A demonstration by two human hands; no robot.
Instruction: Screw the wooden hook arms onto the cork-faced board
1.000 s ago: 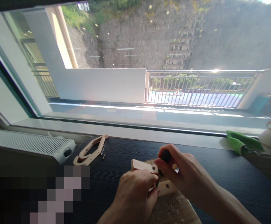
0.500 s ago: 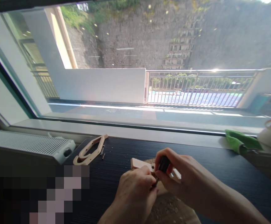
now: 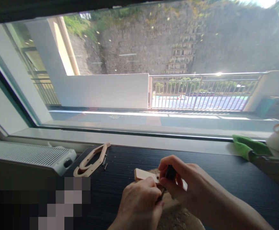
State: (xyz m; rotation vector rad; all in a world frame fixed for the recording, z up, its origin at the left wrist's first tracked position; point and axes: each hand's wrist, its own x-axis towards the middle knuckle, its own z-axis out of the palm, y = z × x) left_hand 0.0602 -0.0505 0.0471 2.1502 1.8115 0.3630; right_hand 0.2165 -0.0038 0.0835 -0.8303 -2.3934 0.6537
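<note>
Down-left from the right hand, fingers clamped round its handle, the screwdriver slants to the left hand, whose grip is hidden.

Pale wooden piece, flat-topped, a dark round hole toward its right, slanting across the lower centre of the frame, partly covered, black-handled tool just right of it, tilted, thin shaft running down and left, tip hidden
</note>
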